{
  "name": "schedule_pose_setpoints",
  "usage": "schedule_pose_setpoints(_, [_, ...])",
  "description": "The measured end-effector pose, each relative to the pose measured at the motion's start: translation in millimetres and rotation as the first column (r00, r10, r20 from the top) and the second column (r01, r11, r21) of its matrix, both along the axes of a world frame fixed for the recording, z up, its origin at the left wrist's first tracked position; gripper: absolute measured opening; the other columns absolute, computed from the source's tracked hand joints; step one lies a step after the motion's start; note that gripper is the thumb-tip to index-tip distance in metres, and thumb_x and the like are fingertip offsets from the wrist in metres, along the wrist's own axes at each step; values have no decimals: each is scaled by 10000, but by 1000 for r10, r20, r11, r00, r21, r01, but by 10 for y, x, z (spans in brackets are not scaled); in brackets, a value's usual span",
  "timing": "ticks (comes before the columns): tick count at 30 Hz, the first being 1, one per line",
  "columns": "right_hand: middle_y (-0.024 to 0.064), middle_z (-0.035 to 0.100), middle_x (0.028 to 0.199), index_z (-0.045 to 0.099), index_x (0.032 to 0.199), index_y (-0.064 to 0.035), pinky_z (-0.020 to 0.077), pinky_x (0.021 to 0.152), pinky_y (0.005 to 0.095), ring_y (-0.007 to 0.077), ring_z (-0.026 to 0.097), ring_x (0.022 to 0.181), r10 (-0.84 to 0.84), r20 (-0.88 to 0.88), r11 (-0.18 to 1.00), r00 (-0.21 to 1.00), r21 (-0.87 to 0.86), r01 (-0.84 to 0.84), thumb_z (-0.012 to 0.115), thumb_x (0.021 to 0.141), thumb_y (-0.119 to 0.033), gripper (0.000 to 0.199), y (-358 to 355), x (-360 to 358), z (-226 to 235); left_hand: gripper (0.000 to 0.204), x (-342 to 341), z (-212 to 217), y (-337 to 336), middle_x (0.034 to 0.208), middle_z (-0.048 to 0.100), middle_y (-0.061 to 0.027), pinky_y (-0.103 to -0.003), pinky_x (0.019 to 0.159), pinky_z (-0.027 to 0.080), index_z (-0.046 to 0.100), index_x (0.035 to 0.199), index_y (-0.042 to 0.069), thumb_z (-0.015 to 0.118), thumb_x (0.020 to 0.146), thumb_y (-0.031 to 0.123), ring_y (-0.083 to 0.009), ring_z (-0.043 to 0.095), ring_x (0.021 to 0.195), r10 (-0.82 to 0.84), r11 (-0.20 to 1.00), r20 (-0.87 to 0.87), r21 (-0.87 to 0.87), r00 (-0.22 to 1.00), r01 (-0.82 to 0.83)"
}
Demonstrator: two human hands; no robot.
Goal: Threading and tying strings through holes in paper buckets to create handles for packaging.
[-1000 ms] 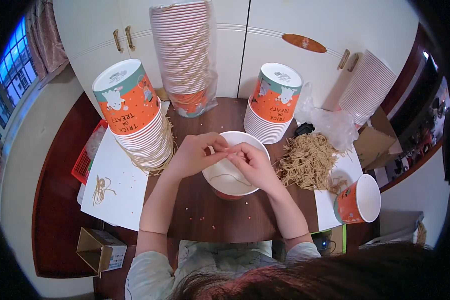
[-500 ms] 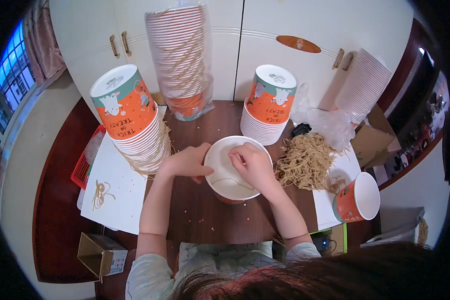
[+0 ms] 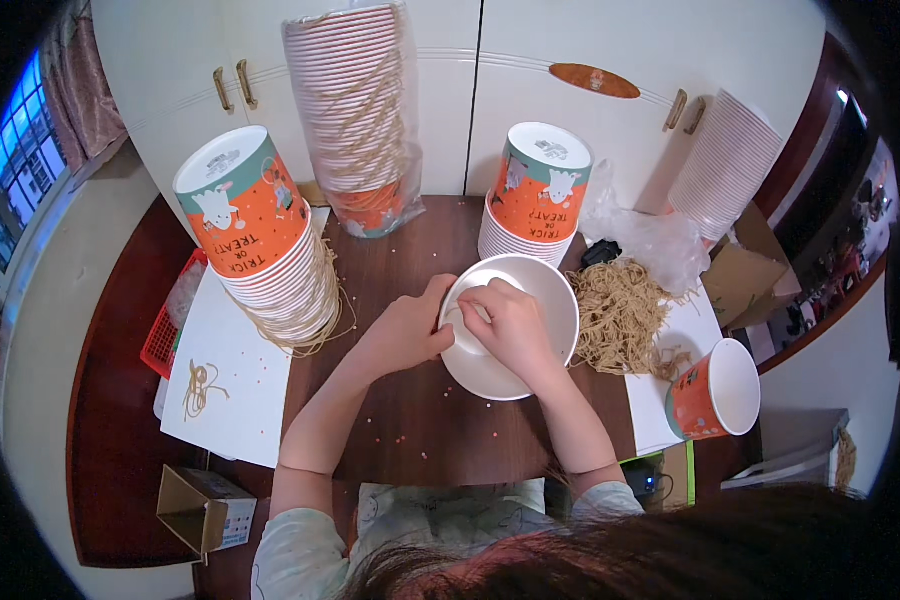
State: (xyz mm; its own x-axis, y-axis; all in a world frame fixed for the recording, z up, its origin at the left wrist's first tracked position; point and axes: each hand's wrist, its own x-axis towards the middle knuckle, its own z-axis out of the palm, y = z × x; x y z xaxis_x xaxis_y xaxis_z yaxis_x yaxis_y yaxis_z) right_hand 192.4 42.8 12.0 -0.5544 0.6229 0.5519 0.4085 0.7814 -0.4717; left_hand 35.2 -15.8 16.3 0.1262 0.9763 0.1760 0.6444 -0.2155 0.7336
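Note:
A white-lined paper bucket [image 3: 559, 310] stands tilted toward me on the brown table, its mouth facing up. My left hand [image 3: 410, 328] grips its left rim, thumb and fingers on either side of the wall. Inside the mouth, my right hand [image 3: 515, 335] is pinched near the left inner wall, where a thin tan cord partly shows; the fingertips are partly hidden. Right of the bucket lies a tangled heap of tan cords [image 3: 620, 318]. On the left stands an upside-down stack of orange and green buckets [image 3: 255, 225] with cords hanging down its side.
Another upside-down bucket stack [image 3: 540, 195] stands behind the bucket. Farther back is a tall plastic-wrapped stack [image 3: 355, 110]. A single bucket [image 3: 715, 390] lies tipped at right, near a crumpled plastic bag [image 3: 660, 255]. Loose cords [image 3: 202, 390] lie on white board at left.
The bucket has moved right and away from me, and its mouth has turned. Both hands moved with it, the right one now pinching closer to the left inner wall.

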Motion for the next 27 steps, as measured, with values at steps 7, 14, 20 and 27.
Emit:
schedule_pose_setpoints(7, [87, 563, 683, 629, 780, -88, 472, 546, 379, 279, 580, 605, -7, -7, 1000, 1000, 29, 7, 594, 718, -137, 86, -9, -4, -4, 467, 20, 4, 10, 632, 574, -202, -436, 565, 469, 316, 1145, 47, 516, 731, 124, -369, 586, 603, -6, 1000, -12, -11, 1000, 6])
schedule_pose_setpoints(14, [85, 561, 676, 629, 777, -87, 474, 544, 375, 277, 581, 603, -17, -9, 998, 1000, 53, 17, 595, 718, -142, 87, 6, -12, -29, 470, 21, -9, 15, 624, 570, -198, -435, 558, 468, 317, 1143, 50, 524, 727, 115, -367, 585, 599, -16, 1000, 9, -20, 1000, 16])
schedule_pose_setpoints(20, [87, 563, 677, 632, 784, -87, 473, 539, 371, 277, 581, 598, -42, 0, 998, 999, 52, 42, 594, 724, -156, 98, 10, -18, -35, 463, 10, -32, 24, 620, 567, -195, -432, 554, 469, 320, 1137, 48, 526, 728, 113, -364, 588, 599, -19, 1000, -7, 3, 1000, 19])
schedule_pose_setpoints(27, [83, 573, 681, 634, 778, -85, 472, 542, 368, 268, 586, 608, -47, 17, 998, 999, 33, 46, 588, 732, -161, 101, -9, -19, -29, 460, 17, -27, 7, 626, 570, -194, -427, 554, 470, 315, 1138, 43, 524, 735, 120, -359, 590, 601, -38, 999, 6, 9, 999, 38])
